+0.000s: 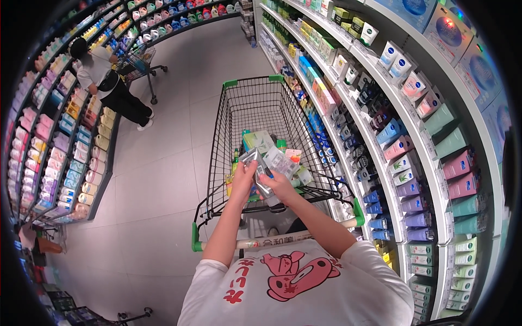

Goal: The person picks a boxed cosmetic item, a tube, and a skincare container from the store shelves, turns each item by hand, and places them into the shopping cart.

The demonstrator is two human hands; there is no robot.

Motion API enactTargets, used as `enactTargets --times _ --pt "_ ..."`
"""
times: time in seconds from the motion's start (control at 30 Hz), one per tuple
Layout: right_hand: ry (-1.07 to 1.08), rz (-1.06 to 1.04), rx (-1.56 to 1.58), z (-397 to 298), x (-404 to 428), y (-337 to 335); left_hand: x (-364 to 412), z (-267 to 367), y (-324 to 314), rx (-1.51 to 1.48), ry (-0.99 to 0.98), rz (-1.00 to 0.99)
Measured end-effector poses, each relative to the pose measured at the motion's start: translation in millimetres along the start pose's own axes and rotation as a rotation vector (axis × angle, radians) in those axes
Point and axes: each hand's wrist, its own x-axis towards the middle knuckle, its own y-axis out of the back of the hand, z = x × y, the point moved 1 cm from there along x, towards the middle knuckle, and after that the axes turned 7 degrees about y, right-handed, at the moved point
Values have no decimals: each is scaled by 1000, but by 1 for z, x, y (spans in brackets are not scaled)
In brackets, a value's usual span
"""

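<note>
My left hand [243, 179] and my right hand [280, 187] both grip a shiny silver package [259, 168] above the near end of a black wire shopping cart [261, 102]. What the package contains cannot be made out. Below and beyond my hands, goods lie in the cart. Among them are a pale green box [260, 139], a clear-and-white packet [281, 162] and a card with a pinkish picture [293, 155]. A green cap [282, 143] shows behind the packet, and a slim yellow-green bottle [235, 159] leans at the left side. My forearms reach over the cart's handle [281, 241].
Close on the right run curved-looking shelves [391, 138] of tubes and boxes. Bottle-filled shelves [57, 159] line the left. A person [108, 81] stands there beside another cart [138, 61]. Grey tiled floor [159, 175] lies between. More shelves of jugs [183, 18] cross the far end.
</note>
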Motion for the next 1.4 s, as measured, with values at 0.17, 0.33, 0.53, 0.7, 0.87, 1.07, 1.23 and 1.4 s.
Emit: enactTargets --times 0.17,0.33,0.53,0.7,0.87,1.07,1.23,1.4 --pt "-18 -14 16 -2 0 -5 -8 9 -4 -115 -15 64" --pt "-175 -135 202 -6 -3 -12 -11 19 -4 -66 -83 217" --pt "-67 -44 -106 9 1 -11 0 8 7 98 -129 314" --pt "135 197 -876 10 -1 -2 2 2 7 482 42 259" --pt "426 199 -1165 7 -7 -10 2 -1 15 309 202 236" --pt "580 247 -1076 8 -5 -12 2 -3 16 -95 30 176" --pt "395 213 -1033 9 -4 -5 3 -3 13 -205 26 112" --pt "185 97 -843 10 -1 8 -5 3 -5 -170 -46 55"
